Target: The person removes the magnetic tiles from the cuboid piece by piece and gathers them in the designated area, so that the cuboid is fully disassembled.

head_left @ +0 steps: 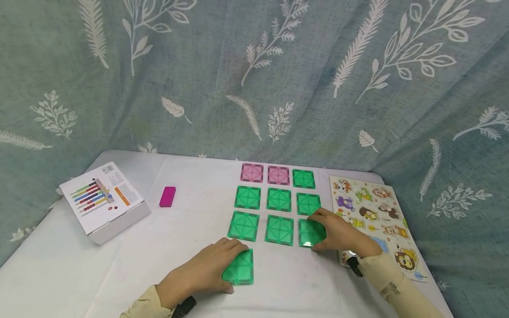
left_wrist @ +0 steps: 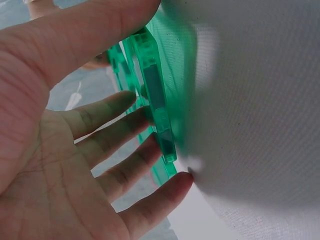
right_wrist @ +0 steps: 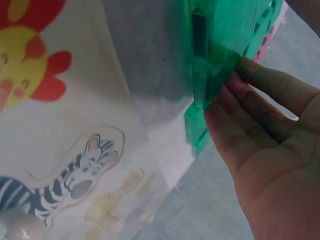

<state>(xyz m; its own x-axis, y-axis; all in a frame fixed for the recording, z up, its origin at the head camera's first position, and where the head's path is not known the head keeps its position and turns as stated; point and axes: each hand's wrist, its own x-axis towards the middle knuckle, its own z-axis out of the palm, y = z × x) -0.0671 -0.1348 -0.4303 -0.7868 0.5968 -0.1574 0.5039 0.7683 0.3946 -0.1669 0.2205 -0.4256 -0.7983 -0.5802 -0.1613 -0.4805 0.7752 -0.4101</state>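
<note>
Square translucent magnetic tiles lie in rows on the white cloth. My left hand (head_left: pixel 208 267) spans the nearest green tile (head_left: pixel 242 269), thumb by its near edge and fingers along its far side. In the left wrist view that tile's thick edge (left_wrist: pixel 159 107) shows beside the fingertips (left_wrist: pixel 150 145). My right hand (head_left: pixel 338 232) grips another green tile (head_left: pixel 310 233), at the right end of the row above, fingers on its far edge and thumb at its near edge. The right wrist view shows fingertips (right_wrist: pixel 217 112) against this tile (right_wrist: pixel 220 50).
Two pink tiles (head_left: pixel 252 172) and a green tile (head_left: pixel 304 179) form the back row; several green tiles (head_left: pixel 279 199) fill the rows between. An animal picture board (head_left: pixel 375 221) lies to the right. At left are a magenta block (head_left: pixel 167 196) and an abacus-printed box (head_left: pixel 105 198).
</note>
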